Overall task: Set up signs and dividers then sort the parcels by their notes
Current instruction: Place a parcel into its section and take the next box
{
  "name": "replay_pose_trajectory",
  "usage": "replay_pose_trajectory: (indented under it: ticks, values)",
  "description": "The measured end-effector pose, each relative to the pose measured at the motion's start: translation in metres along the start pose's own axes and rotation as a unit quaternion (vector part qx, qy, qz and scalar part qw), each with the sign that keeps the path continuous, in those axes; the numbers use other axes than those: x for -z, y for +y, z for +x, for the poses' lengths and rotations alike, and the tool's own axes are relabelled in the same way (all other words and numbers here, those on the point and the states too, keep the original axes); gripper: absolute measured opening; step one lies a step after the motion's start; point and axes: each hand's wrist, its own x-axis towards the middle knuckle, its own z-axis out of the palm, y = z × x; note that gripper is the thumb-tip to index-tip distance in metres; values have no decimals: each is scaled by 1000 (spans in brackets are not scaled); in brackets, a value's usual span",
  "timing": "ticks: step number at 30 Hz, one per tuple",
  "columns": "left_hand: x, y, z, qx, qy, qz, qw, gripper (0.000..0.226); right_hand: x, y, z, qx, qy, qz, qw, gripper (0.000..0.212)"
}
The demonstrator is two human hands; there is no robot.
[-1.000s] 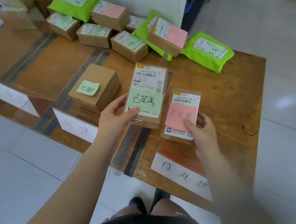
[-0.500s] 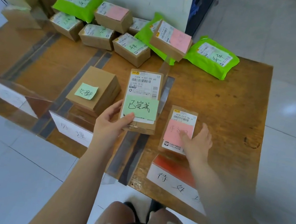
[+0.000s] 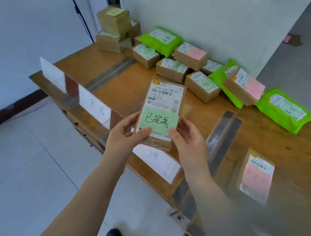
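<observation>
Head view: both hands, left (image 3: 125,135) and right (image 3: 185,140), grip green-noted parcel (image 3: 160,114); advisable: carry level to matching sign (image 3: 93,106), note upward.

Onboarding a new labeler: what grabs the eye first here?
Front and centre, both hands, left hand and right hand, hold a brown parcel with a handwritten green note above the table's near edge. Behind it, bright green mailers and boxes crowd the far side; a pink-noted parcel lies at right.
</observation>
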Motion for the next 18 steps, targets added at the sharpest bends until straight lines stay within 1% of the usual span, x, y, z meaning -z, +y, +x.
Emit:
replay_pose_trajectory:
  ticks: [2,4,7,11,14,18]
  values:
    - [43,7,4,-6,17,-1,1000,35,-45,4,-2,-3,-21,5,1000,25]
    - [72,13,8,-11,11,10,1000,33,-76,8,-2,1,-20,16,1000,23]
    - [130,23,20,-22,20,24,999,39,-137,15,1,5,-25,29,999,25]
    - [192,31,44,-21,1,21,1000,40,-199,26,8,3,-33,23,999,25]
    - [220,34,67,-11,-12,27,1000,39,-230,31,18,-5,-22,15,1000,26]
    - [235,36,107,-4,-23,47,999,40,-253,37,47,-14,-5,15,1000,29]
